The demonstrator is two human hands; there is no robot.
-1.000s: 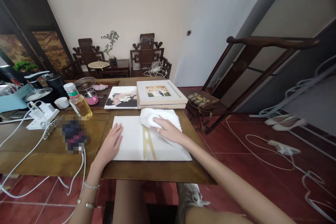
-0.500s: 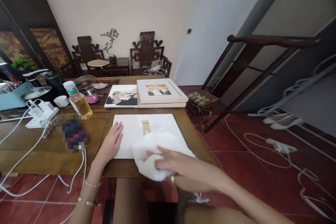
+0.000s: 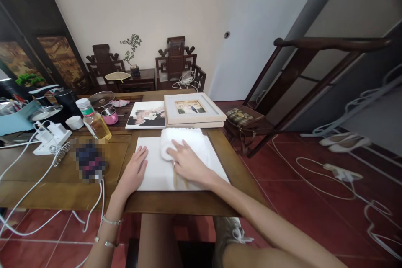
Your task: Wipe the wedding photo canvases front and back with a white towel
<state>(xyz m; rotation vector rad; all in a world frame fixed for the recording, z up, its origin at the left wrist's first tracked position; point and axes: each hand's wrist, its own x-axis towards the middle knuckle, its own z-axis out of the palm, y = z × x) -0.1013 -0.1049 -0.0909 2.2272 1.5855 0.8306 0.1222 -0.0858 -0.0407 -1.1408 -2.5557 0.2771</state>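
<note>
A flat white board (image 3: 153,176) lies on the wooden table in front of me, with a small tan printed figure on it that is partly hidden now. My left hand (image 3: 135,169) rests flat on the board's left edge, fingers stretched out. With my right hand (image 3: 188,161) I press a bunched white cloth (image 3: 194,138) onto the far part of the board. The cloth reaches over the board's far edge, and some fingers sink into its folds.
Beyond the board sit a picture print (image 3: 146,115) and stacked framed pictures (image 3: 194,111). At left are an oil bottle (image 3: 94,121), a pink cup (image 3: 109,116), a power strip (image 3: 53,138) and white cables. A wooden chair (image 3: 273,96) stands at right.
My right hand has slid the cloth from the board's near edge to its far edge, covering the top of the tan figure. My left hand stays in place.
</note>
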